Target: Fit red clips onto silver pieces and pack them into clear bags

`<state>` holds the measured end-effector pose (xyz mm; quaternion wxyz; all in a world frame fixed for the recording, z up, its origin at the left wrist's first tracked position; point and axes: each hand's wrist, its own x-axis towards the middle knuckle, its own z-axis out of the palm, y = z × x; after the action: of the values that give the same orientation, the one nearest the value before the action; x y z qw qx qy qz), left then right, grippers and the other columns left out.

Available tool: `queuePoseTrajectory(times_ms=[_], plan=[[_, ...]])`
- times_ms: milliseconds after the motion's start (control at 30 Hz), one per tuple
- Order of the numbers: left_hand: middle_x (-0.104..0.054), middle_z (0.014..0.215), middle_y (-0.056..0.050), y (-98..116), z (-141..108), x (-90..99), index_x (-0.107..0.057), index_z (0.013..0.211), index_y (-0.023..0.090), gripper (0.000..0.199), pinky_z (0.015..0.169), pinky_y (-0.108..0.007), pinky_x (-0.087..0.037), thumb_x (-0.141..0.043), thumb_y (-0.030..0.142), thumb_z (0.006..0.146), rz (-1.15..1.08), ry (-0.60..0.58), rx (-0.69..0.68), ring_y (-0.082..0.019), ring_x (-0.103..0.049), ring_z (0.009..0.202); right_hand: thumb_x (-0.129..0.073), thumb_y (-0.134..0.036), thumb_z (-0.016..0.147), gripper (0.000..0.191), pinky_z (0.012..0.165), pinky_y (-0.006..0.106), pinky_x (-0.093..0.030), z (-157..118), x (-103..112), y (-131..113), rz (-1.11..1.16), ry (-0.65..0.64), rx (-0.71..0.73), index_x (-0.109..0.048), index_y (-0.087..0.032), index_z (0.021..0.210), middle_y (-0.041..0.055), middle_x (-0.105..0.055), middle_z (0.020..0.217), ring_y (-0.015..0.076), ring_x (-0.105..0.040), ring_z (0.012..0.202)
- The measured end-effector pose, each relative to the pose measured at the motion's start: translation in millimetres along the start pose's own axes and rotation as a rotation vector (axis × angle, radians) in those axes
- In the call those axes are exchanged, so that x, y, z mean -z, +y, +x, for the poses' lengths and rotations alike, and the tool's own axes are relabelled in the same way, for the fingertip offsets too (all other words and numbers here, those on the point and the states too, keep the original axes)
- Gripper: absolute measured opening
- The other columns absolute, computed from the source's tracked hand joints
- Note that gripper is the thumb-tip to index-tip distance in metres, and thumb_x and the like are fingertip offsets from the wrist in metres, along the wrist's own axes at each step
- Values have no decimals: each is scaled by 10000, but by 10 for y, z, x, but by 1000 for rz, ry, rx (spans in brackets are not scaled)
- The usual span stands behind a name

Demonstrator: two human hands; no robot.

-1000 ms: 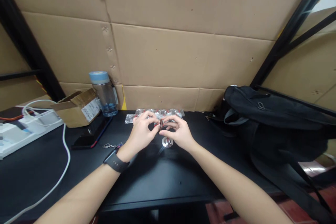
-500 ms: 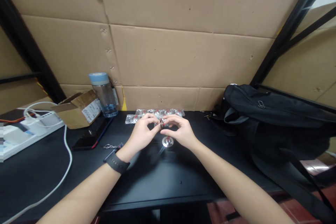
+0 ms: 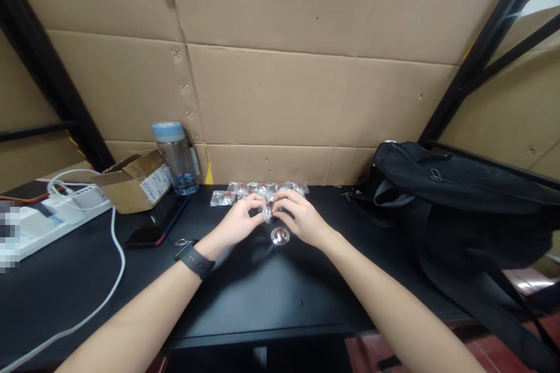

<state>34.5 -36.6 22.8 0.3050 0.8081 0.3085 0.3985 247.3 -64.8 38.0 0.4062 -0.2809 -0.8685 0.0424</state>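
Above the table, my left hand [image 3: 240, 218] and my right hand [image 3: 301, 217] meet with bent fingers, both pinching one small silvery finger cymbal [image 3: 268, 213]. My left fingers grip its left edge; the right fingertips close on its other side and partly cover it. A second finger cymbal [image 3: 280, 236], domed in the middle with a red loop, lies on the table just below my right hand. Behind the hands, several clear plastic packets [image 3: 223, 198] with red bits inside lie in rows, some hidden by my fingers.
To the left are a phone [image 3: 153, 224], an opened cardboard box [image 3: 133, 180], a water bottle [image 3: 175, 157], a key ring [image 3: 182, 242] and a white power strip [image 3: 65, 215] with a trailing cable. A black bag [image 3: 464, 198] fills the right side. Cardboard [image 3: 271, 99] walls the back.
The held cymbal has turned from nearly edge-on to show more of its shiny face, and sits slightly lower. My right fingers have shifted on it. The cymbal on the table stays put.
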Motion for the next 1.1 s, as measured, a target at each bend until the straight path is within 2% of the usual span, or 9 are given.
queuePoseTrajectory(times_ms=[200, 300, 400, 500, 567, 700, 800, 933, 1100], plan=[[-680, 1144, -77, -29, -4, 31, -709, 1095, 229, 288, 1043, -413, -422, -474, 375, 1015, 179, 99, -77, -222, -583, 1127, -525, -172, 978, 102, 1006, 368, -482, -28, 0, 38, -32, -77, -54, -616, -215, 961, 92, -578, 1163, 214, -575, 1124], [-655, 1243, -73, -5, -43, -16, -718, 1126, 261, 273, 1075, -461, -382, -561, 423, 972, 340, 3, -114, -252, -534, 1197, -530, -178, 975, 87, 1005, 367, -478, -36, 8, 76, -15, -77, -80, -606, -216, 956, 89, -568, 1153, 211, -570, 1108], [-628, 1302, -60, 0, -75, -79, -712, 1168, 302, 299, 1075, -509, -347, -565, 462, 963, 458, -85, -81, -279, -487, 1241, -513, -172, 981, 95, 1011, 370, -465, -35, 37, 113, -13, -48, -84, -597, -214, 966, 89, -577, 1141, 211, -565, 1102], [-628, 1299, -47, -10, -83, -114, -682, 1220, 335, 317, 1040, -491, -355, -506, 466, 991, 501, -93, -50, -275, -487, 1225, -504, -171, 986, 104, 963, 355, -474, -26, 104, 140, 0, -58, -89, -596, -214, 961, 78, -613, 1073, 206, -584, 1042], [-640, 1270, -49, -6, -82, -124, -655, 1244, 320, 330, 1008, -454, -364, -486, 465, 1000, 524, -46, -40, -267, -504, 1194, -512, -170, 982, 108, 879, 323, -488, -18, 170, 149, 16, -100, -113, -602, -213, 939, 55, -641, 970, 192, -602, 930], [-701, 1079, -70, 57, -91, -162, -664, 1113, 225, 336, 945, -414, -343, -387, 401, 1043, 646, 88, -45, -246, -561, 1048, -537, -117, 941, 134, 750, 269, -461, -16, 311, 170, -16, -173, -190, -623, -200, 881, 22, -658, 836, 159, -589, 755], [-715, 974, -65, 106, -116, -236, -683, 1026, 223, 287, 902, -403, -327, -444, 382, 1022, 710, -1, -129, -246, -566, 982, -551, -64, 894, 162, 719, 246, -439, -42, 376, 210, -58, -250, -237, -642, -197, 882, 5, -663, 792, 143, -589, 715], [-722, 978, -66, 110, -151, -352, -704, 1087, 266, 221, 879, -394, -312, -516, 332, 992, 700, -149, -243, -246, -556, 1022, -570, -44, 855, 192, 682, 222, -430, -92, 395, 296, -61, -372, -315, -675, -192, 917, -3, -682, 770, 130, -604, 680], [-721, 849, -63, 78, -155, -392, -739, 943, 263, 259, 911, -431, -287, -488, 248, 1002, 747, -174, -277, -237, -551, 998, -557, -35, 821, 246, 682, 223, -447, -137, 381, 411, -95, -500, -360, -726, -183, 921, 15, -724, 755, 138, -640, 673]])
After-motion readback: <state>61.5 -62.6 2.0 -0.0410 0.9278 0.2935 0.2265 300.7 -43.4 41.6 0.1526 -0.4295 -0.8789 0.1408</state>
